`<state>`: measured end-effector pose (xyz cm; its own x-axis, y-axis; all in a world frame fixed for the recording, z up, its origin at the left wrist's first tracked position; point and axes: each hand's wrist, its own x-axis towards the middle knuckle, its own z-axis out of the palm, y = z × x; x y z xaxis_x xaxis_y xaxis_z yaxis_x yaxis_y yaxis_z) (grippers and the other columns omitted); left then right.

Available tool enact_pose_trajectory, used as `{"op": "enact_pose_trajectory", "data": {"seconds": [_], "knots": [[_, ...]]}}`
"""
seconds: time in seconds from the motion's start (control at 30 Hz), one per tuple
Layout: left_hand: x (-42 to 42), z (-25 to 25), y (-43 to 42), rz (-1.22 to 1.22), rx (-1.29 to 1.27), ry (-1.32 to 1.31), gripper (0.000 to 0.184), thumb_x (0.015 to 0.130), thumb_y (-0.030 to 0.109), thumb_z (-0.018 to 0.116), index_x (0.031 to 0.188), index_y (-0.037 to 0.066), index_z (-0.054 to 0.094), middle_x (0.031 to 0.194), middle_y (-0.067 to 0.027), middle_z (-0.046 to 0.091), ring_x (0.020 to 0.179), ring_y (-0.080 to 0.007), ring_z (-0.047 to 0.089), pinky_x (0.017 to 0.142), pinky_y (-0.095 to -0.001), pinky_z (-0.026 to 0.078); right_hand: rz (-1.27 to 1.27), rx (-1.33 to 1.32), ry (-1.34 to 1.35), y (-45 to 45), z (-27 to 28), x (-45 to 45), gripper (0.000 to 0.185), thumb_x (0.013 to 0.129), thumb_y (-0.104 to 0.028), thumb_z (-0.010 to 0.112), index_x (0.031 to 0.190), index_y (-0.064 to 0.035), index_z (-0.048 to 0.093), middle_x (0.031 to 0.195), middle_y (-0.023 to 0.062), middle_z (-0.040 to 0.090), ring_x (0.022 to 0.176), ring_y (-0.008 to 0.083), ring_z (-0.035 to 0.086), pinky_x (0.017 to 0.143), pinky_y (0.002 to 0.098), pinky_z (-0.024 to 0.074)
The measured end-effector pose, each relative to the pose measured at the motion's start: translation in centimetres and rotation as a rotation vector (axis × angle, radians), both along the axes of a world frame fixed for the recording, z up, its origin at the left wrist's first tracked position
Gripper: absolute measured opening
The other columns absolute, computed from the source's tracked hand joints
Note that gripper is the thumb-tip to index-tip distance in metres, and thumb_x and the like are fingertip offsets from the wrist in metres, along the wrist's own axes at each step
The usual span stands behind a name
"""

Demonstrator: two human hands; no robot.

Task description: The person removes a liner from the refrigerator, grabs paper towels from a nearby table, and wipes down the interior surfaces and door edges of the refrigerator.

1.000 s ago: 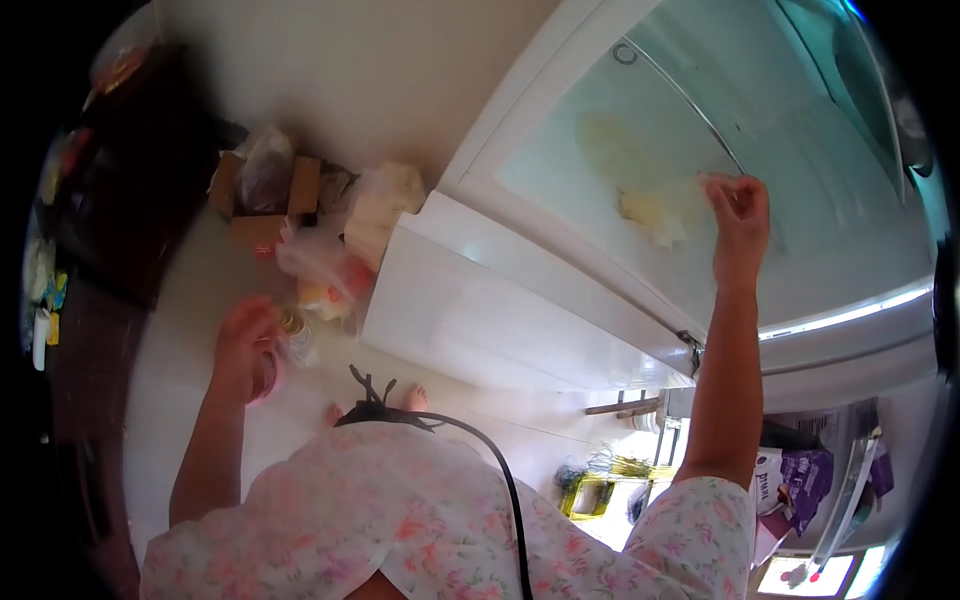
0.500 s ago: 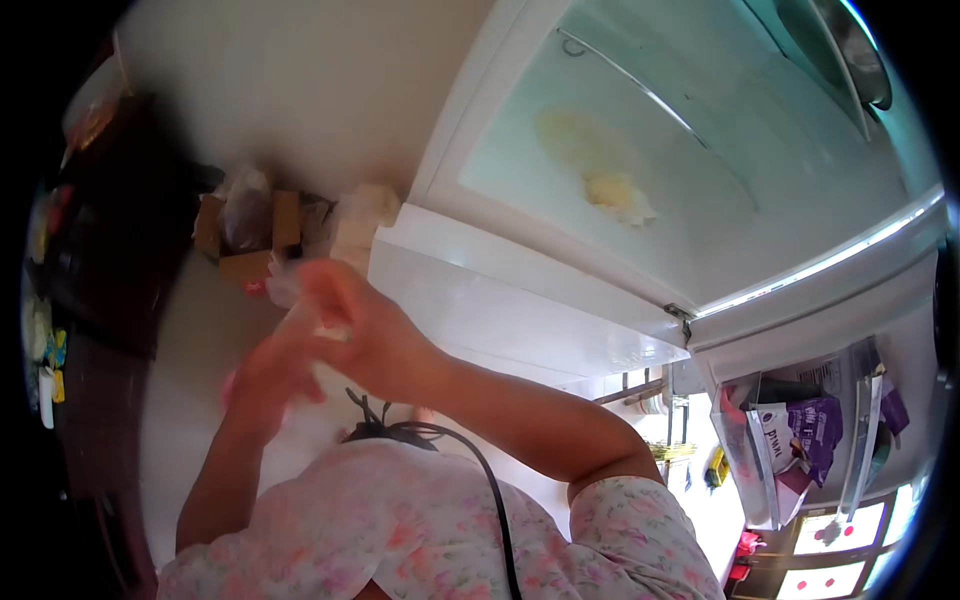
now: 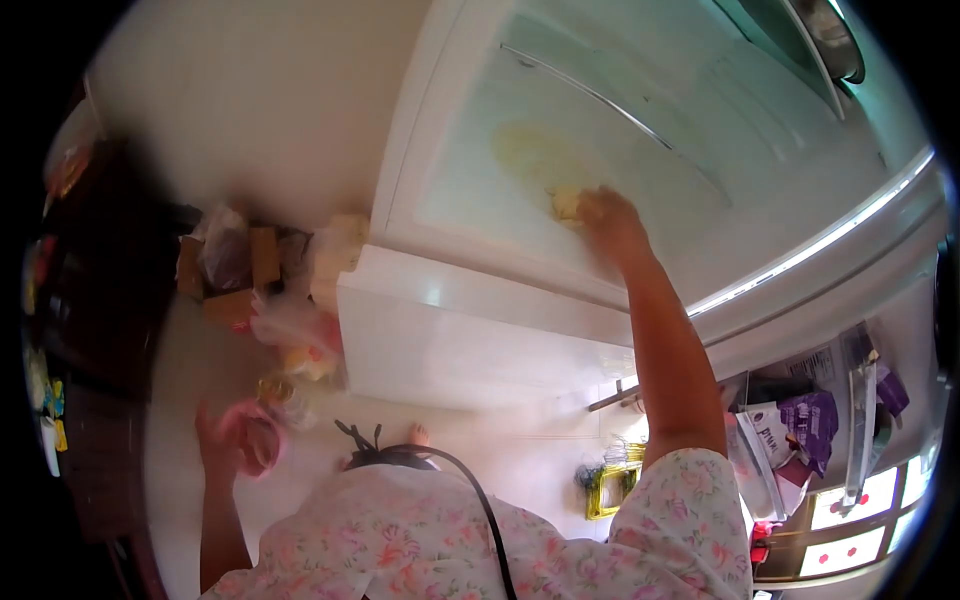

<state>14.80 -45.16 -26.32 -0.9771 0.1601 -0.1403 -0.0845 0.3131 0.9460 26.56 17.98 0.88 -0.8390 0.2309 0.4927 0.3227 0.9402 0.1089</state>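
Note:
My right hand reaches into the open fridge, its fingers curled at a crumpled, pale yellow piece on the glass shelf. What the piece is made of cannot be made out, and my fingers hide its right side. A faint yellow stain spreads over the glass beside it. Low on the left, my left hand grips a pink, round-rimmed thing, blurred and perhaps a small container. Just beyond that is a see-through yellowish thing, also blurred.
An open cardboard box with plastic bags stands by the wall, left of the fridge. Purple packets fill the fridge door's shelves at right. A metal bowl sits deeper inside. Dark furniture lines the far left.
My hands were close together in front of me and have moved apart. The right went into the fridge to the yellow piece; the left dropped lower left with the pink thing.

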Motion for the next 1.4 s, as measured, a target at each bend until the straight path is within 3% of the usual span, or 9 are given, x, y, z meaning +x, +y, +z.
{"op": "enact_pose_trajectory", "data": {"seconds": [0.13, 0.17, 0.37, 0.5, 0.8, 0.97, 1.03, 1.33, 1.4], "knots": [[-1.5, 2.1, 6.1, -0.071, 0.106, 0.168, 0.061, 0.088, 0.011, 0.058, 0.143, 0.005, 0.031, 0.143, -0.0121, 0.037, 0.123, -0.0213, 0.045, 0.099, -0.0322, 0.039, -0.162, -0.207, -0.217, 2.4, 2.1, 0.9, 0.026, 0.088, -0.018, 0.053, 0.109, -0.0097, 0.065, 0.107, 0.0177, 0.062, 0.101, 0.0345, 0.059, 0.087, 0.0405, 0.0475], [-1.7, 3.5, 7.9, -0.069, 0.103, 0.164, 0.061, 0.088, 0.011, 0.058, 0.143, 0.005, 0.031, 0.143, -0.0121, 0.037, 0.123, -0.0213, 0.045, 0.099, -0.0322, 0.039, -0.057, -0.020, -0.109, 6.5, 1.2, 1.4, 0.025, 0.088, -0.018, 0.051, 0.106, -0.0092, 0.066, 0.099, 0.0168, 0.063, 0.090, 0.0344, 0.061, 0.080, 0.0436, 0.0491], [-2.1, 15.2, 20.2, -0.101, 0.354, 0.277, 0.053, 0.091, 0.018, 0.057, 0.138, 0.003, 0.037, 0.130, -0.0091, 0.049, 0.115, -0.0183, 0.048, 0.096, -0.0315, 0.039, -0.301, 0.036, -0.333, 14.8, 0.5, 1.6, 0.022, 0.088, -0.025, 0.056, 0.097, -0.0077, 0.067, 0.097, 0.0170, 0.065, 0.091, 0.0340, 0.062, 0.079, 0.0439, 0.0491], [-2.0, 19.9, 27.2, -0.195, 0.285, 0.720, 0.047, 0.091, 0.019, 0.057, 0.133, 0.004, 0.044, 0.131, -0.0099, 0.048, 0.111, -0.0193, 0.049, 0.095, -0.0324, 0.037, -0.266, 0.035, -0.249, 17.5, 0.3, -1.1, 0.023, 0.086, -0.028, 0.060, 0.089, -0.0067, 0.069, 0.091, 0.0167, 0.067, 0.086, 0.0353, 0.064, 0.077, 0.0447, 0.0498], [-1.2, 18.9, 30.4, -0.034, 0.030, 0.817, 0.033, 0.088, 0.015, 0.054, 0.119, 0.002, 0.053, 0.128, -0.0138, 0.049, 0.113, -0.0244, 0.047, 0.093, -0.0350, 0.039, -0.280, 0.054, -0.179, 24.3, 0.6, -9.8, 0.024, 0.085, -0.024, 0.053, 0.089, -0.0061, 0.069, 0.097, 0.0176, 0.066, 0.094, 0.0357, 0.062, 0.082, 0.0437, 0.0485], [-1.3, 19.1, 30.9, -0.006, -0.081, 0.979, 0.022, 0.092, 0.016, 0.048, 0.108, 0.002, 0.054, 0.125, -0.0173, 0.049, 0.109, -0.0265, 0.049, 0.091, -0.0357, 0.040, 0.003, 0.146, 0.046, 23.6, -1.6, -16.3, 0.021, 0.089, -0.018, 0.049, 0.103, -0.0075, 0.060, 0.095, 0.0184, 0.065, 0.092, 0.0386, 0.061, 0.081, 0.0461, 0.0475], [-1.4, 19.1, 31.2, 0.011, -0.058, 1.050, 0.021, 0.081, 0.002, 0.050, 0.099, -0.002, 0.061, 0.120, -0.0191, 0.052, 0.104, -0.0304, 0.054, 0.091, -0.0354, 0.043, 0.025, 0.070, 0.055, 19.7, -1.3, -19.7, 0.022, 0.090, -0.019, 0.047, 0.107, -0.0091, 0.056, 0.094, 0.0193, 0.065, 0.091, 0.0397, 0.061, 0.079, 0.0474, 0.0473], [-1.3, 19.2, 31.3, 0.004, -0.069, 1.081, 0.020, 0.078, 0.001, 0.049, 0.094, 0.000, 0.062, 0.117, -0.0183, 0.051, 0.106, -0.0288, 0.051, 0.087, -0.0342, 0.043, 0.451, 0.022, 0.121, 9.1, -1.1, -30.5, 0.029, 0.089, -0.022, 0.052, 0.115, -0.0169, 0.061, 0.097, 0.0151, 0.067, 0.092, 0.0360, 0.062, 0.078, 0.0426, 0.0493], [-1.3, 19.0, 31.2, 0.005, -0.060, 1.072, 0.020, 0.078, 0.001, 0.049, 0.094, 0.000, 0.062, 0.117, -0.0181, 0.051, 0.104, -0.0280, 0.051, 0.085, -0.0336, 0.043, 0.492, -0.246, -0.057, 6.6, 0.5, -28.1, 0.029, 0.087, -0.023, 0.056, 0.114, -0.0158, 0.064, 0.102, 0.0129, 0.067, 0.096, 0.0326, 0.063, 0.083, 0.0391, 0.0489]]}}
